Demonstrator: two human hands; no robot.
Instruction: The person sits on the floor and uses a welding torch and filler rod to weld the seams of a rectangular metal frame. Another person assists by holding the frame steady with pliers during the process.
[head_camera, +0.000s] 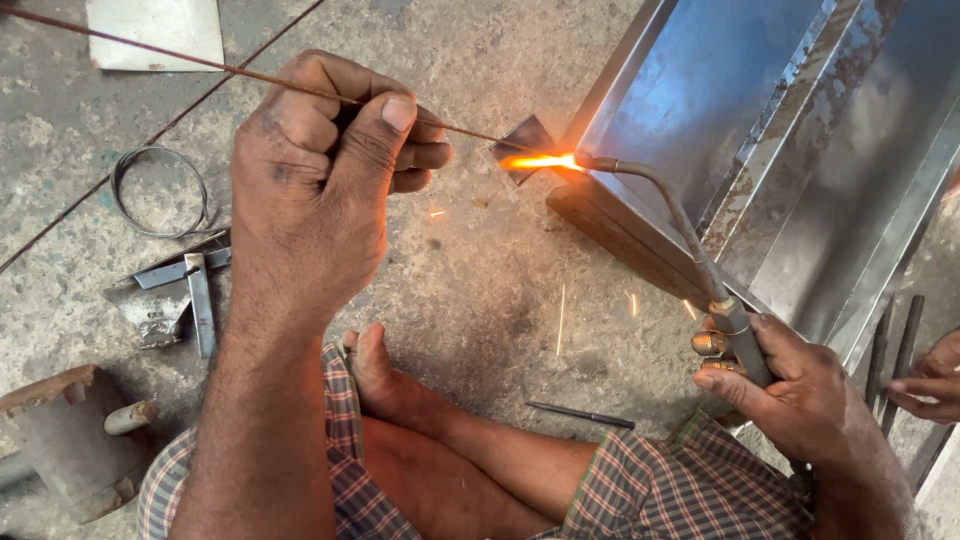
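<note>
Brazing, rod (150, 48) (far end cropped), torch (690, 240)

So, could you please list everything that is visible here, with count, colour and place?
filler rod: one, thin, brown, from top left to the flame, pinched in the left hand
torch: one, grey bent tube, flame at its tip, held in the right hand
flame: one, orange, at the corner of the metal piece
sheet-metal piece: one, grey-blue, folded, upper right
wire coil: one, grey, on the floor at left
metal scraps: a few, grey, on the floor at left
short rod: one, dark, on the floor, lower centre
another person's hand: one, right edge
bare foot: one, centre bottom
left hand: one, centre left
right hand: one, lower right
</note>
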